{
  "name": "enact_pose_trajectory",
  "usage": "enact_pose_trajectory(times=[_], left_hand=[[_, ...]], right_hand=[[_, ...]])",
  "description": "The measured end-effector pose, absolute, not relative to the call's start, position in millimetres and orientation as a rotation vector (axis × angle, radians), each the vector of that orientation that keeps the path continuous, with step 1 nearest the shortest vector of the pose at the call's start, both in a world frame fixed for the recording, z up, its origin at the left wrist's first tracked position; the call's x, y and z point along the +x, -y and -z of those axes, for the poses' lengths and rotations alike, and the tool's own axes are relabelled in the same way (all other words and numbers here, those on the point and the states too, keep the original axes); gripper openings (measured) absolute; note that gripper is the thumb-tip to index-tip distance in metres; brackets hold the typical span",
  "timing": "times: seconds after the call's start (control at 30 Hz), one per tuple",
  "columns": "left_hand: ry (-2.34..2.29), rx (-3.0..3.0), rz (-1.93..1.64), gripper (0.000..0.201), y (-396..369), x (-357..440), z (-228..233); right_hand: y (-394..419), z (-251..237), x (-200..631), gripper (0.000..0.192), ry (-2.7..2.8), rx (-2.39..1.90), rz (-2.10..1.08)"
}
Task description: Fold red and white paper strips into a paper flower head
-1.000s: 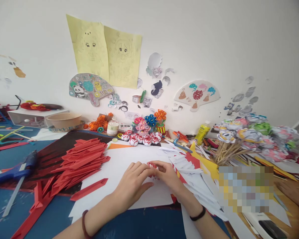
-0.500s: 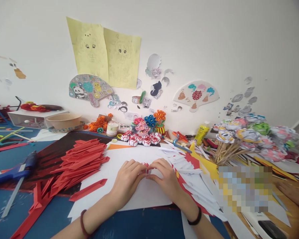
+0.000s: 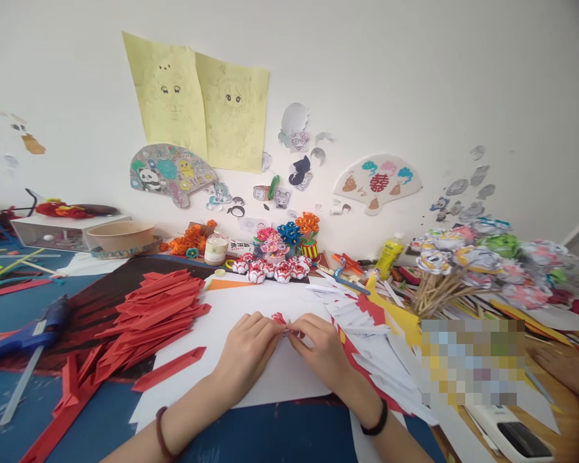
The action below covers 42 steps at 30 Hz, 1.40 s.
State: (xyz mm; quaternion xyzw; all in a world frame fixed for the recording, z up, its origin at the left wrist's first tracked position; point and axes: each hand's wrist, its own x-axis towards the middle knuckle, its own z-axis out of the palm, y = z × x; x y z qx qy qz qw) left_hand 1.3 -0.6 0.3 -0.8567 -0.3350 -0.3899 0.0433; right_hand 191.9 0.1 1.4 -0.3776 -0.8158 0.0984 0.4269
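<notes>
A small red and white folded-paper flower (image 3: 279, 317) sits between my two hands, partly hidden by the fingers. My left hand (image 3: 248, 350) pinches it from the left with thumb and forefinger. From the right, my right hand (image 3: 318, 344) grips its red paper edge with pinched fingertips. Under the hands lies a white paper sheet (image 3: 231, 315). To the left is a heap of red folded paper strips (image 3: 159, 315), with one red strip (image 3: 171, 368) apart from it. White folded paper strips (image 3: 376, 360) are spread to the right of my right hand.
Finished red and white paper flowers (image 3: 282, 271) line the back, near a yellow bottle (image 3: 390, 256). A blue glue gun (image 3: 43, 331) lies at left. Paper flowers on sticks (image 3: 437, 292) stand at right. Another person's hand (image 3: 567, 373) rests at the right edge.
My fingers have shifted slightly on the paper flower, and more of its red and white top shows above them. The view has moved slightly.
</notes>
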Motion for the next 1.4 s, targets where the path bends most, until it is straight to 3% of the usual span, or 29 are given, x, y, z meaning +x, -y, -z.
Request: enact_pose_trajectory(times=[0.33, 0.47, 0.63, 0.77, 1.1, 1.4], left_hand=[[0.827, -2.395, 0.945, 0.018, 3, 2, -1], [0.631, -2.362, 0.726, 0.023, 0, -2, 2], [0.389, -2.290, 0.602, 0.026, 1, -2, 3], [0.327, -2.359, 0.566, 0.028, 2, 0, 4], [0.723, -2.726, 0.614, 0.020, -3, 0, 2], [1.004, -2.624, 0.801, 0.012, -4, 2, 2]], right_hand=[[2, 6, 186, 0.020, 2.051, -1.024, -0.208], [2, 5, 186, 0.015, 2.197, -1.074, -0.043], [-3, 15, 190, 0.028, 2.296, -0.951, 0.162], [-2, 16, 192, 0.023, 2.372, -0.877, 0.202], [-1, 6, 194, 0.021, 2.297, -1.065, -0.094], [1, 3, 191, 0.013, 2.034, -1.185, -0.233]])
